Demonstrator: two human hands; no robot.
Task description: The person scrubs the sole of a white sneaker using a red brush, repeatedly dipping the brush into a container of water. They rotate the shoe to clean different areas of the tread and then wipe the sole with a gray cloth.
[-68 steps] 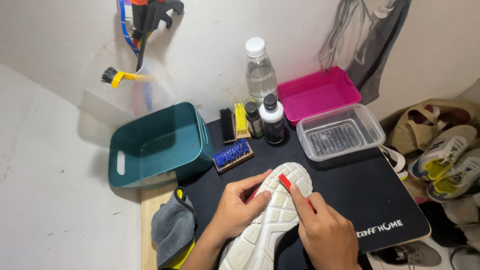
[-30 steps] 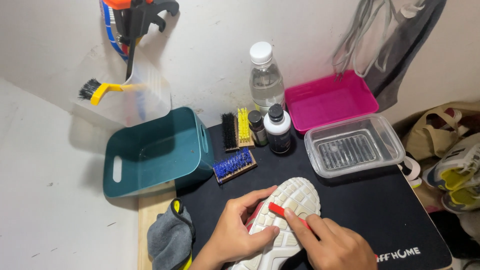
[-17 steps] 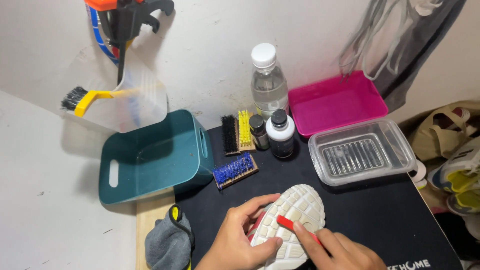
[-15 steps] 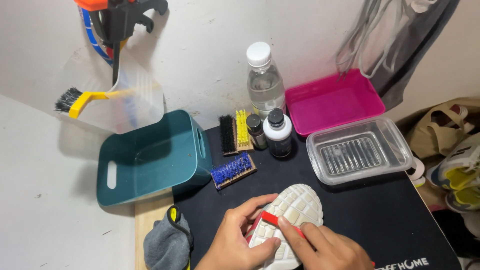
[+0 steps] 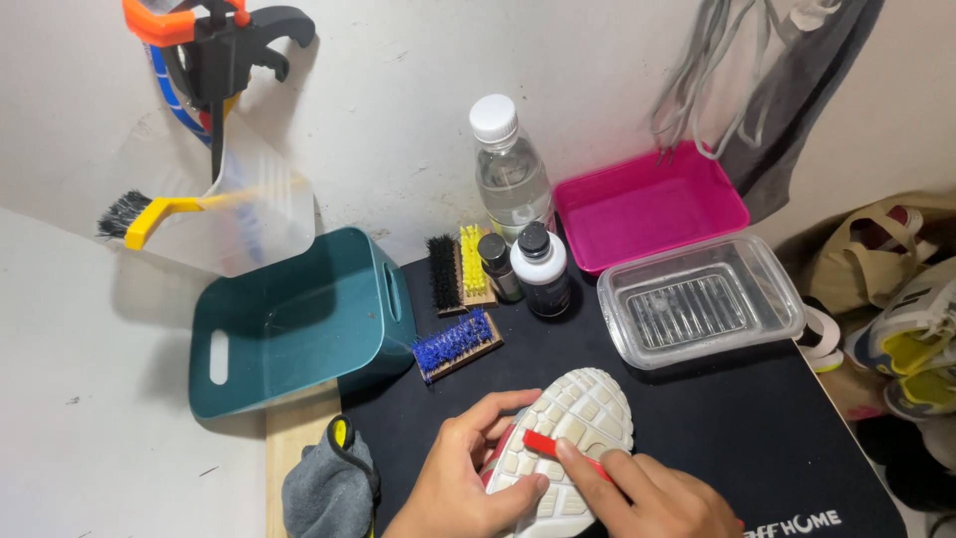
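Note:
A white shoe (image 5: 583, 418) lies sole up on the black mat (image 5: 697, 418) at the bottom centre. My left hand (image 5: 458, 483) grips the shoe's left side, thumb across the sole. My right hand (image 5: 657, 498) holds a small red tool (image 5: 548, 444) with its tip pressed against the sole near the middle. Both wrists run off the bottom edge.
A teal tub (image 5: 299, 329) stands at the left, a grey cloth (image 5: 329, 488) below it. Behind the shoe lie a blue brush (image 5: 456, 344), two more brushes (image 5: 458, 269), two small bottles (image 5: 538, 269), a water bottle (image 5: 510, 169), a pink tray (image 5: 647, 204) and a clear tray (image 5: 697, 304). Shoes (image 5: 916, 339) sit at the right.
The red tool has slid leftward across the sole, from near the toe toward the middle. My left hand keeps hold of the shoe. The camera has shifted a little.

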